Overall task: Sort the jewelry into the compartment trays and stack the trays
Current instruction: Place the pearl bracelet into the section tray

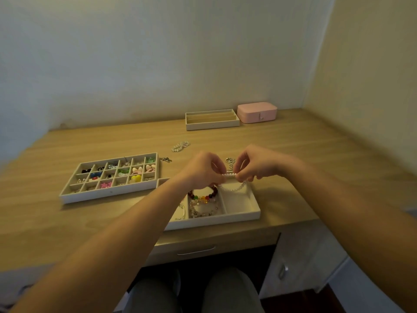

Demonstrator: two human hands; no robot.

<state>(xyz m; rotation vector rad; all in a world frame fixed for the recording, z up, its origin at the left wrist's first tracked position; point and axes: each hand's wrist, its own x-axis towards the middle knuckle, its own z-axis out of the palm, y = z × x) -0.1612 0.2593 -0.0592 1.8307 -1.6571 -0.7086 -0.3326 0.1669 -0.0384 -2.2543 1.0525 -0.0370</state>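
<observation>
We found the many-celled tray (pixel 108 195) toward the front left of the desk (pixel 293 154). Just right of it, at the front edge, lay the three-compartment tray (pixel 214 221), with beaded bracelets (pixel 203 196) in its middle compartment and a bead strand (pixel 234 188) hanging over its right one. At the back edge sat a slotted tray (pixel 212 126), with the jewelry box (pixel 257 112) just to its right. A loose bracelet (pixel 180 146) lay mid-desk.

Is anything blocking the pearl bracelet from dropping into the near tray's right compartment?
Nothing visible. The left hand and right hand pinch the pearl bracelet right above that compartment, whose floor shows bare; the beaded bracelets lie one compartment over.
</observation>
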